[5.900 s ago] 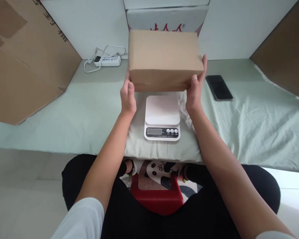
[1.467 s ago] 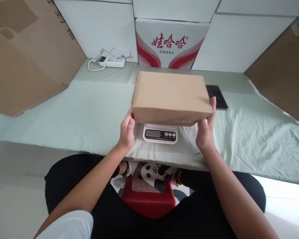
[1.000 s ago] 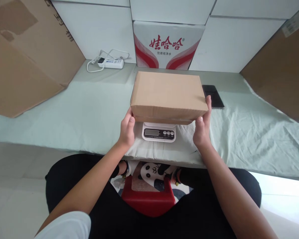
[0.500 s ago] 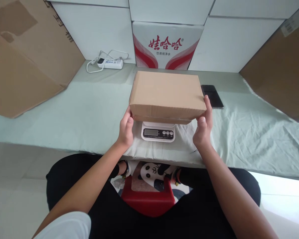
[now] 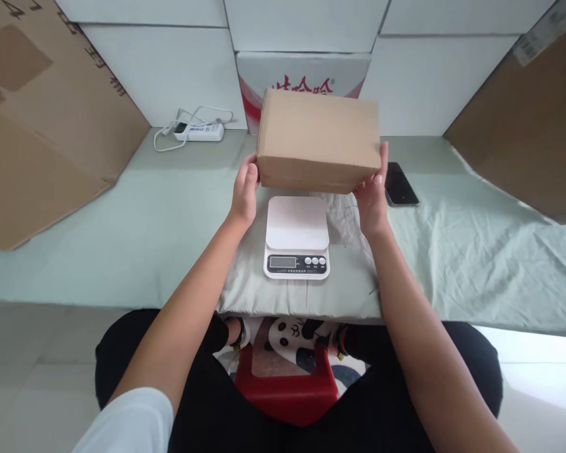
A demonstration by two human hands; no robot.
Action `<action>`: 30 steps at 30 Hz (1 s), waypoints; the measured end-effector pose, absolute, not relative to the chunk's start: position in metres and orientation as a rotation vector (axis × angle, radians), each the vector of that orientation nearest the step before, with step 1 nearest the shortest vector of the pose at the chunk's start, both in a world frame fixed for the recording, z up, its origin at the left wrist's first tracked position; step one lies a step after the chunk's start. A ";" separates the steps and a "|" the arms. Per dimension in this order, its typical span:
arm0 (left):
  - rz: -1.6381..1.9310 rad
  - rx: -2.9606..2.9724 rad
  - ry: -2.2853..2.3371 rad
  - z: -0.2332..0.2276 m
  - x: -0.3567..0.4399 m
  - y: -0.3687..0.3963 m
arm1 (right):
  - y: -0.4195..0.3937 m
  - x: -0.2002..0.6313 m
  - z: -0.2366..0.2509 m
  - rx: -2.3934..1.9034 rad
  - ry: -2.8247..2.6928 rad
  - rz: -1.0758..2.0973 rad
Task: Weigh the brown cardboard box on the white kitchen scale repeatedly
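A brown cardboard box (image 5: 318,135) is held between my two hands, slightly tilted, beyond the kitchen scale. My left hand (image 5: 245,189) grips its left end, thumb toward me. At the lower right corner, my right hand (image 5: 372,192) is closed on the box, with one finger up along its side and others partly hidden underneath. The white kitchen scale (image 5: 297,223) lies on the cloth nearer to me, its platform bare. Its display shows no digits I can make out.
A black phone (image 5: 400,184) lies right of the box. At the back left is a white power strip (image 5: 199,131) with a cable. Behind stands a printed white and red carton (image 5: 249,94). Large cardboard pieces flank the table on the left (image 5: 51,145) and right (image 5: 523,126).
Both hands have carried the box up and away from me, off from over the scale. The scale's platform now shows fully. The view has shifted slightly.
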State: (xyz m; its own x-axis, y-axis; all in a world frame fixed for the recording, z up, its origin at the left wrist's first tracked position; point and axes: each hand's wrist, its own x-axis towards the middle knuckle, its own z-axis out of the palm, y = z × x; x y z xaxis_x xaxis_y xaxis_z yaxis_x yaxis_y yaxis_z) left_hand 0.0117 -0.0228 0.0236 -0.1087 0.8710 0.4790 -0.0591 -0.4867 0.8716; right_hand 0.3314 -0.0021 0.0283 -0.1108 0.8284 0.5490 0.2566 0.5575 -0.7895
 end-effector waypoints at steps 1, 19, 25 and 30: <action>1.677 1.450 0.932 0.019 0.010 -0.018 | 0.000 0.332 0.021 -0.908 -1.646 0.705; 1.659 1.336 0.941 -0.015 0.008 -0.013 | 0.005 0.321 -0.008 -0.922 -1.584 0.971; 1.663 1.257 1.030 -0.010 0.012 -0.022 | -0.006 0.313 0.009 -0.968 -1.594 0.995; 1.678 1.225 1.080 -0.012 0.009 -0.021 | -0.013 0.308 0.020 -1.053 -1.673 0.997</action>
